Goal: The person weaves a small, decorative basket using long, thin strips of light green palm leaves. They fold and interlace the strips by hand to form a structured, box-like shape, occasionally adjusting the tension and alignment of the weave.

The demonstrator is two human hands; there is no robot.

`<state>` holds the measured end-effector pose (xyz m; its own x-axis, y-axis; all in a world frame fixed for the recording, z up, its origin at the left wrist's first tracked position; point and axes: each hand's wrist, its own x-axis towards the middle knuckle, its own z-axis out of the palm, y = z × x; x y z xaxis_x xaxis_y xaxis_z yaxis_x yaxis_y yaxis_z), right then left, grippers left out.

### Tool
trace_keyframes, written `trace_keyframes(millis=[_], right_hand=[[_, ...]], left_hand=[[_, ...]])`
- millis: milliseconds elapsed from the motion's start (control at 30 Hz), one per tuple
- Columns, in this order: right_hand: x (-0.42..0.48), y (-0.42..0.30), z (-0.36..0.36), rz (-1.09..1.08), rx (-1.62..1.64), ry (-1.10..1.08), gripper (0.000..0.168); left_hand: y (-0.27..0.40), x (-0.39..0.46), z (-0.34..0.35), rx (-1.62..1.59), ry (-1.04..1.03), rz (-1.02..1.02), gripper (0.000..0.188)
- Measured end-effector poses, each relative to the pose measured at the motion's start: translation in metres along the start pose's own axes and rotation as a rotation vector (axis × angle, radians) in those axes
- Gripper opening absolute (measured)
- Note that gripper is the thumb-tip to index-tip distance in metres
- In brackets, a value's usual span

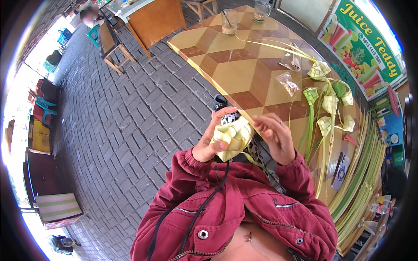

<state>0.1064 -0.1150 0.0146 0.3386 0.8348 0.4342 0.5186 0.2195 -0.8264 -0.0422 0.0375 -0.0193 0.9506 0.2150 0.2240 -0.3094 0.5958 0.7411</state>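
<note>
Between the thumb and fingers of my left hand (pixel 214 137) is a woven palm-leaf pouch (pixel 234 138), pale yellow-green, held in front of my jacket. A leaf strip trails from its lower right side. My right hand (pixel 276 137) is raised just right of the pouch, fingers spread and slightly curled, with a ring on one finger; I see nothing in it. Several finished woven pouches (pixel 329 103) with long leaf tails lie on the patterned wooden table (pixel 241 76) to the right. Long palm-leaf strips (pixel 359 182) are stacked along the table's right side.
Two glasses, one with a straw (pixel 230 26) and one with a handle (pixel 260 13), stand at the table's far end. Small plastic bags (pixel 288 85), a red-handled tool (pixel 350 139) and a phone (pixel 339 171) lie on the table. A person (pixel 91 18) sits far off beside a bench (pixel 109 39).
</note>
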Motion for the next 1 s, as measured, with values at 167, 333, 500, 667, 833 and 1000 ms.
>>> trace_keyframes(millis=[167, 333, 500, 667, 833, 1000], right_hand=[[0.029, -0.014, -0.001, -0.095, -0.047, -0.157, 0.023], [0.033, -0.019, -0.006, 0.068, 0.081, -0.308, 0.012], [0.037, -0.008, -0.015, 0.228, 0.343, -0.527, 0.012], [0.036, 0.001, -0.012, 0.494, 0.931, -0.554, 0.018], [0.036, -0.011, -0.003, 0.436, 0.949, -0.298, 0.022], [0.025, -0.004, 0.013, 0.28, 0.603, -0.184, 0.035]], left_hand=[[0.01, 0.0, -0.003, 0.124, -0.143, -0.175, 0.093], [0.023, -0.002, -0.002, 0.094, -0.194, -0.265, 0.095], [0.041, 0.007, 0.001, 0.315, -0.199, -0.407, 0.1], [0.039, 0.014, -0.003, 0.14, -0.293, -0.242, 0.077], [0.029, 0.013, -0.008, -0.026, -0.143, -0.188, 0.078], [0.004, 0.01, -0.02, -0.131, 0.041, 0.103, 0.075]])
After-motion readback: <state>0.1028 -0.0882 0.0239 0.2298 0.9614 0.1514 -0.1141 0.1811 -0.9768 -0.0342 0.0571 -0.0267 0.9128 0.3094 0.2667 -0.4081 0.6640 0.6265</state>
